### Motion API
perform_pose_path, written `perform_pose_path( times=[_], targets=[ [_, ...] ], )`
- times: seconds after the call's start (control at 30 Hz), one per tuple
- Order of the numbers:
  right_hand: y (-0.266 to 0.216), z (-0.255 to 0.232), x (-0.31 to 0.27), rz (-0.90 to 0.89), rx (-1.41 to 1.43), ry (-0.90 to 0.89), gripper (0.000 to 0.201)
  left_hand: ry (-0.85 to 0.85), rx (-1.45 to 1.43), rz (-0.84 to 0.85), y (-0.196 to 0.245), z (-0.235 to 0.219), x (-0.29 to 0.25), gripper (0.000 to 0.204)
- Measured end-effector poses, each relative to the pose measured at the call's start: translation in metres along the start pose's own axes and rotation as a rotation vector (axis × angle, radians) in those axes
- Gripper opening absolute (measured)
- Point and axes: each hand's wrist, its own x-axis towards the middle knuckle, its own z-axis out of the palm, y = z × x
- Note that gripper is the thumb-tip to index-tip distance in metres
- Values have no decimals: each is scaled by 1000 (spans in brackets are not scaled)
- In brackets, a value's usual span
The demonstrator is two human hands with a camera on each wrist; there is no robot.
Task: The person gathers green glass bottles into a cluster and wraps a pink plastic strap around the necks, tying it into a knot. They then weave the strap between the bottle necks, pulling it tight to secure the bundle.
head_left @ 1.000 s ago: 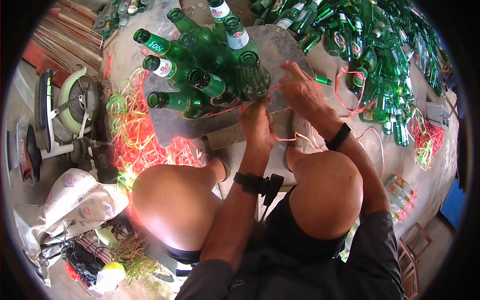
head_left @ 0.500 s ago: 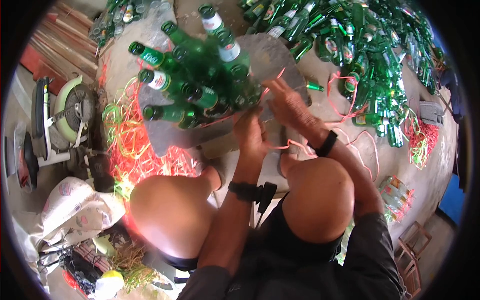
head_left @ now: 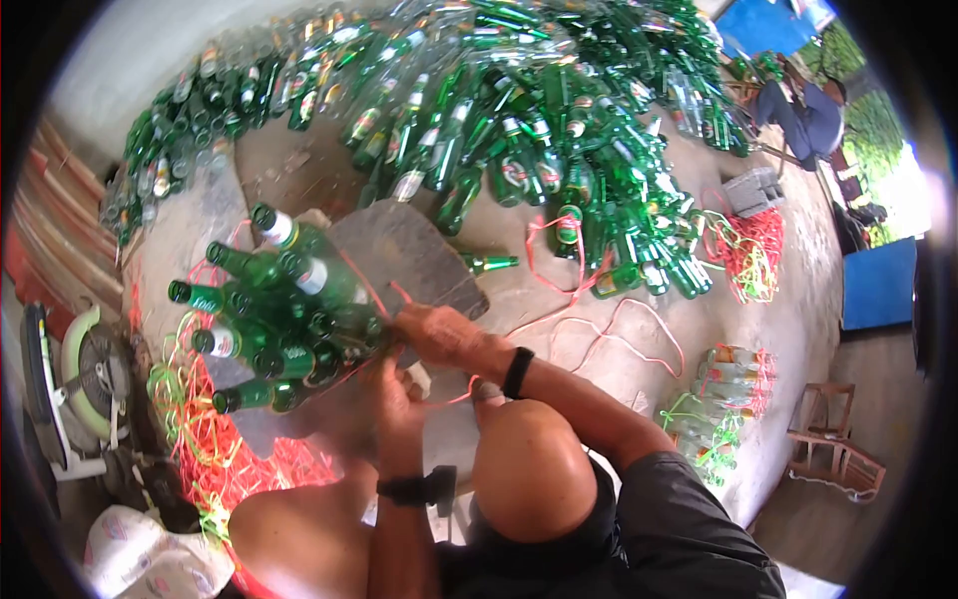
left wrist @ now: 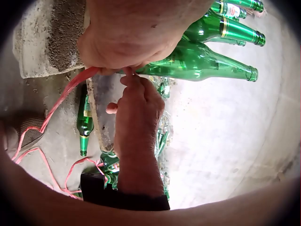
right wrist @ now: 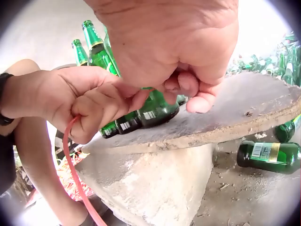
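A cluster of green beer bottles (head_left: 284,309) stands on a dark round slab (head_left: 414,245). Pink plastic string (head_left: 364,283) runs around the cluster. At the cluster's near right side, my left hand (head_left: 397,394) grips the string with curled fingers, and a string tail (right wrist: 77,176) hangs from its fist in the right wrist view. Right against it, my right hand (head_left: 444,334) pinches the string with bent fingers; a short end sticks up beside it. In the left wrist view, the right hand's fingertips (left wrist: 134,81) meet the underside of the left hand. Their contact point is partly hidden.
A large heap of green bottles (head_left: 559,130) covers the floor beyond the slab. Loose string (head_left: 599,329) trails at the right, near tied clear bottles (head_left: 723,399). Tangled red and green string (head_left: 239,454) lies at the left. Another person (head_left: 798,115) is at the far right.
The head view has swung up and right, showing more of the bottle heap and the other person. Both hands stay together at the cluster's side, the right hand now closer against the left.
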Motion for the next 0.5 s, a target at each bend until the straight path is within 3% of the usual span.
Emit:
perform_pose_path(
  times=[0.1,0.23,0.27,0.37,0.5],
  targets=[
    [-3,2,3,-16,-42,71,14,-22,-80,-82,6,11,-9,29],
    [-8,-2,2,48,-40,-1,19,-15,-90,-121,8,8,-6,23],
    [-12,-5,3,49,-45,12,16,-26,36,-175,17,4,-1,20],
    [-14,-9,5,47,-31,49,12,-18,45,-161,20,12,-12,18],
    [-15,-9,7,103,-88,-37,23,34,27,-110,17,20,-18,17]
  ],
)
